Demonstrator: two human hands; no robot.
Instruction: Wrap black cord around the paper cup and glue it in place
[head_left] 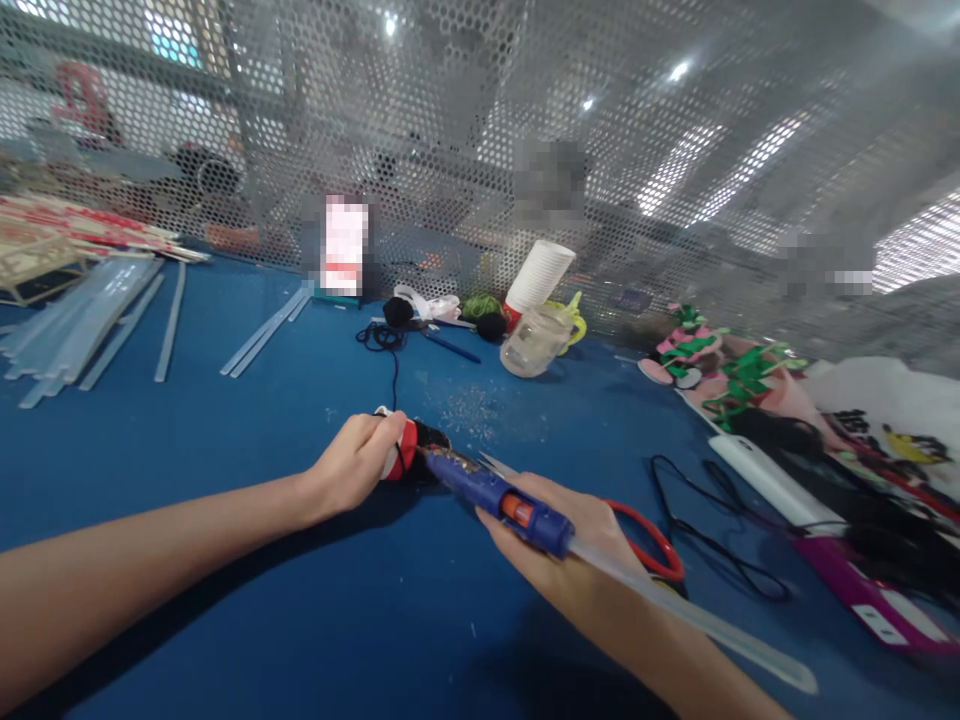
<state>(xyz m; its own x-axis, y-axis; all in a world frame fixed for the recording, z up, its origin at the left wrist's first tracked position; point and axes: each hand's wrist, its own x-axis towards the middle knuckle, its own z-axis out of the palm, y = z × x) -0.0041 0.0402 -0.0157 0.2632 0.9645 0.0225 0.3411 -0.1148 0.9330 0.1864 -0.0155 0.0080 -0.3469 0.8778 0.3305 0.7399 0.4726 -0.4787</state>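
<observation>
My left hand (352, 465) is closed on a small red, white and black piece (407, 448) near the middle of the table. Black yarn (395, 375) runs from that piece to a loose tangle behind it. My right hand (570, 545) grips a blue glue gun (487, 492), its nozzle at the dark right side of the piece. A long translucent glue stick (697, 610) sticks out of the gun's rear. Scissors with red handles (656, 545) show beside my right hand, their blades partly hidden; whether the hand also holds them is unclear.
Glue sticks (97, 315) lie at the left. Along the back are a lit phone (345, 245), yarn balls (398, 312), a clear jug (534, 342) and stacked paper cups (544, 272). At the right, a white power strip (772, 480), a black cord (697, 530) and craft flowers (742, 380).
</observation>
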